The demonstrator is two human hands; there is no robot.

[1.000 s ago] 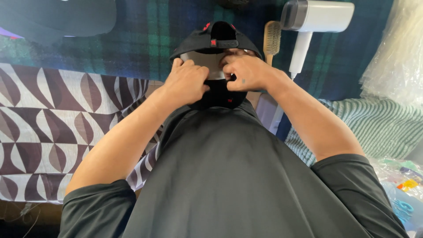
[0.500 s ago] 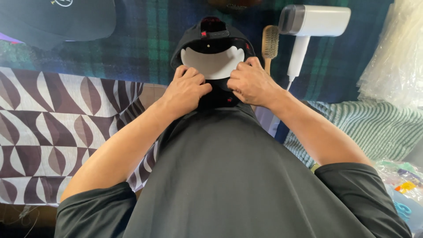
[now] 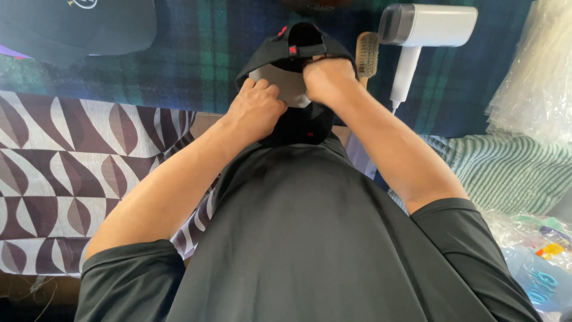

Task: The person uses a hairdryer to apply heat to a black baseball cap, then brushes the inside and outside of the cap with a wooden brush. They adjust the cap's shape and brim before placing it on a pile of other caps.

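A black cap (image 3: 298, 45) with small red marks and a pale grey inner insert (image 3: 285, 83) is held upside down in front of my chest, over a dark plaid cloth. My left hand (image 3: 255, 108) grips the lower left edge of the cap beside the insert. My right hand (image 3: 326, 79) is closed over the cap's right side, with fingers tucked inside it against the insert. The cap's lower part (image 3: 301, 125) hangs between both wrists.
A white hand-held steamer (image 3: 426, 27) and a wooden brush (image 3: 367, 52) lie to the right on the plaid cloth (image 3: 196, 59). Another dark cap (image 3: 77, 27) rests at top left. A brown patterned fabric (image 3: 65, 173) covers the left; a green striped cloth (image 3: 506, 167) and clear plastic bags (image 3: 539, 65) lie right.
My right hand has moved up and into the cap, covering part of the grey insert. My left hand has shifted slightly down the left edge. The cap sits a little higher.
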